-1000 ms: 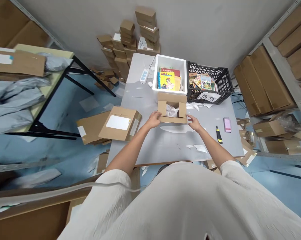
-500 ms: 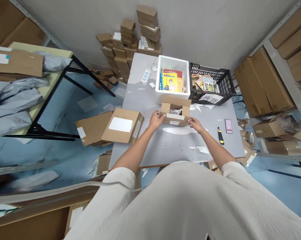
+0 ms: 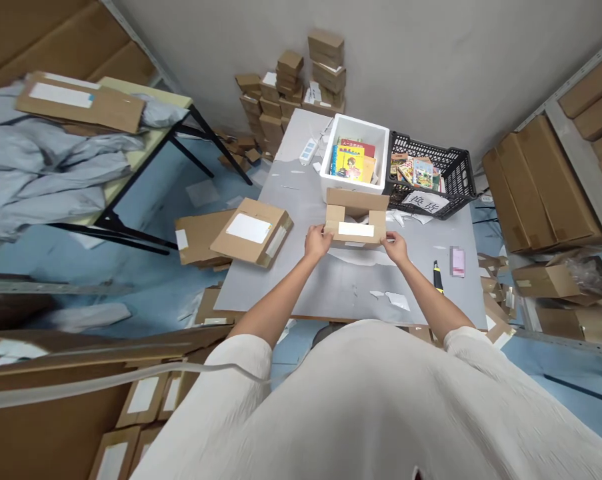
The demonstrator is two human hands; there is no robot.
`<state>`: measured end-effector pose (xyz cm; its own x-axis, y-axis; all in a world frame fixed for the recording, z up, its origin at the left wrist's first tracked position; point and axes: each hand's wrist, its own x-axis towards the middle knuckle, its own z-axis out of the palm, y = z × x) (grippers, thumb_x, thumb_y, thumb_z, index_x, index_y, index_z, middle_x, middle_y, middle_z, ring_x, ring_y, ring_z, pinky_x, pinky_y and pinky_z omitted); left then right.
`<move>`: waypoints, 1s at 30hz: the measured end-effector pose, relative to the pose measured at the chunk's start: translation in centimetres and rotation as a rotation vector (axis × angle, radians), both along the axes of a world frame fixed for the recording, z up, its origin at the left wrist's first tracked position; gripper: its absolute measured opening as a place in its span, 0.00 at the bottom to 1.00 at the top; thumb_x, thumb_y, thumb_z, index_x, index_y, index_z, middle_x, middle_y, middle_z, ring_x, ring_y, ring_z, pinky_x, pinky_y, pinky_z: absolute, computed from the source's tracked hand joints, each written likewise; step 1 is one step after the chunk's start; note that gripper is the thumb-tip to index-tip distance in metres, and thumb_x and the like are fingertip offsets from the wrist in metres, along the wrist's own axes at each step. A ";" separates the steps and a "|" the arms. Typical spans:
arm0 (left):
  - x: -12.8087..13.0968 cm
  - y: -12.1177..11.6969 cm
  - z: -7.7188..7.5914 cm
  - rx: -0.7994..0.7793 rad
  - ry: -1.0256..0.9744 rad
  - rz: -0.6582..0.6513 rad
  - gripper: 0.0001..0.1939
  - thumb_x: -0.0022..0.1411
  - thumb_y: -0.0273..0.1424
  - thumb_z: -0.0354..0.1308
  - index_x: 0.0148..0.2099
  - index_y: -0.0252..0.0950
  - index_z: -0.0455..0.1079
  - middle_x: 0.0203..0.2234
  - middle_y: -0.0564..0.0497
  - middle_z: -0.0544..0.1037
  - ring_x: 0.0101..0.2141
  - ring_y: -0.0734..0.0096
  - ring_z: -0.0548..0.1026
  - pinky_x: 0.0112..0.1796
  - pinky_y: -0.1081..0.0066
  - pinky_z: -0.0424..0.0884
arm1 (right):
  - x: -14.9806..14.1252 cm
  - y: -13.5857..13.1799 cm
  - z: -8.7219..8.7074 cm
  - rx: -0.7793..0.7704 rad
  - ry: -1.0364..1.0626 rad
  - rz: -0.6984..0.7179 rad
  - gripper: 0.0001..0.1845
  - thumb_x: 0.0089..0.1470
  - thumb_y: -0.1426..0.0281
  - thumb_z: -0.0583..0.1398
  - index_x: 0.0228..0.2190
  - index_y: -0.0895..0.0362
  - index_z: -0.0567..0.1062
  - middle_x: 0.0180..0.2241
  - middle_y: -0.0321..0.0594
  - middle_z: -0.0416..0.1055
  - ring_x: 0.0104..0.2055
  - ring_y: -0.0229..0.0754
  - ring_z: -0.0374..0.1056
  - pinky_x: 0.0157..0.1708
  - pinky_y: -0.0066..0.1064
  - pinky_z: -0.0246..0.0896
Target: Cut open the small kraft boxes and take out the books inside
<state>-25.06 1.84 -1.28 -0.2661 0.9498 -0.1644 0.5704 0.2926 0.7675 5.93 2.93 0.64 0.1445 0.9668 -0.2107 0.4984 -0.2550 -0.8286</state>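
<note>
Between my hands on the grey table is a small brown cardboard box [image 3: 357, 239]. It has a white label strip on its front, and its top flaps stand up, so the inside is partly visible. Whitish material shows within, too unclear to name. My left hand [image 3: 317, 241] pinches the front left corner of the box. At the front right corner, the fingers of my right hand [image 3: 395, 248] are closed on the cardboard edge. Just behind the box stands a white foam bin [image 3: 329, 180] with books in it.
A black crate [image 3: 458, 175] of booklets sits beside the bin. To the right lie a utility knife [image 3: 437, 277] and a phone [image 3: 457, 261]. A larger flat carton [image 3: 253, 233] overhangs the table's left edge. A white power strip [image 3: 308, 152] lies at the back left.
Both hands have closed in on the box's front corners, and its front flap now sits differently, with the label facing up more. The camera view has turned slightly to the left.
</note>
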 end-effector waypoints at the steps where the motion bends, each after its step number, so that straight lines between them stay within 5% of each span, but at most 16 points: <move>1: 0.2 -0.5 0.6 0.016 0.003 0.019 0.20 0.67 0.36 0.63 0.58 0.38 0.83 0.51 0.39 0.81 0.52 0.46 0.82 0.61 0.53 0.75 | 0.1 0.0 0.4 0.007 -0.004 0.014 0.20 0.56 0.60 0.67 0.48 0.53 0.82 0.49 0.44 0.85 0.44 0.48 0.79 0.56 0.41 0.75; 8: 0.2 -5.5 3.9 0.162 0.031 0.159 0.26 0.71 0.36 0.61 0.69 0.38 0.77 0.54 0.39 0.77 0.51 0.48 0.82 0.63 0.52 0.75 | -0.7 -0.3 2.6 0.114 0.033 0.155 0.22 0.60 0.61 0.65 0.53 0.56 0.82 0.53 0.46 0.85 0.42 0.47 0.76 0.50 0.37 0.75; 15: -3.5 -11.0 6.8 0.288 0.085 0.377 0.29 0.74 0.42 0.62 0.73 0.41 0.72 0.54 0.40 0.75 0.57 0.46 0.78 0.65 0.51 0.74 | -6.6 -0.5 4.1 0.228 0.115 0.323 0.25 0.63 0.56 0.65 0.55 0.55 0.82 0.54 0.47 0.84 0.42 0.47 0.75 0.48 0.37 0.74; 24: -15.3 -18.6 9.8 0.414 0.144 0.623 0.30 0.75 0.42 0.63 0.73 0.38 0.71 0.56 0.39 0.73 0.60 0.47 0.76 0.67 0.52 0.72 | -21.4 -1.8 7.3 0.330 0.169 0.590 0.28 0.66 0.52 0.64 0.60 0.53 0.80 0.60 0.48 0.81 0.49 0.50 0.75 0.52 0.39 0.74; 30: -24.6 -24.3 9.5 0.414 0.184 0.734 0.28 0.75 0.43 0.62 0.71 0.39 0.73 0.53 0.40 0.75 0.59 0.48 0.75 0.67 0.52 0.73 | -33.0 -4.6 6.6 0.270 0.228 0.703 0.30 0.65 0.52 0.66 0.61 0.55 0.81 0.58 0.49 0.82 0.47 0.49 0.76 0.51 0.39 0.75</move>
